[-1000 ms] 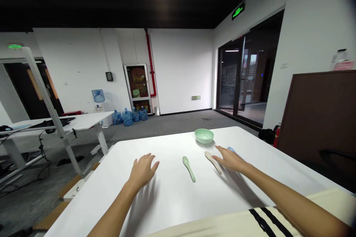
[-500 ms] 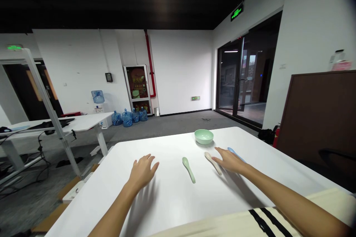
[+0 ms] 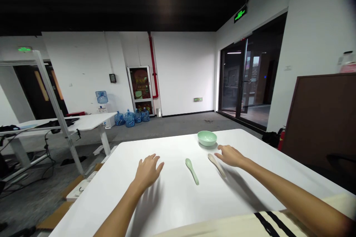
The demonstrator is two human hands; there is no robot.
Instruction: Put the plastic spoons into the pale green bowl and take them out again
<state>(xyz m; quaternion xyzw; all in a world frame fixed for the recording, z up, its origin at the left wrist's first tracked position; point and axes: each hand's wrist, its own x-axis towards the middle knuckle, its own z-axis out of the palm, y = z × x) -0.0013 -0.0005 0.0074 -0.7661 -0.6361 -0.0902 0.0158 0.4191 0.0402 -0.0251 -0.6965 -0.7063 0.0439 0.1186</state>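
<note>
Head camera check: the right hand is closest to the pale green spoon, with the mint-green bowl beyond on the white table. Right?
No: the head view shows the right hand closest to the beige soup spoon. The pale green spoon lies further left. The mint-green bowl beyond, on the white table, is as you said.

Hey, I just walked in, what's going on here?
A person stands at a white table with both bare hands out, holding nothing. The right hand is right next to a beige soup spoon, just in front of a pale green bowl. The left hand is open over the table, and a green soup spoon lies between the two hands.
</note>
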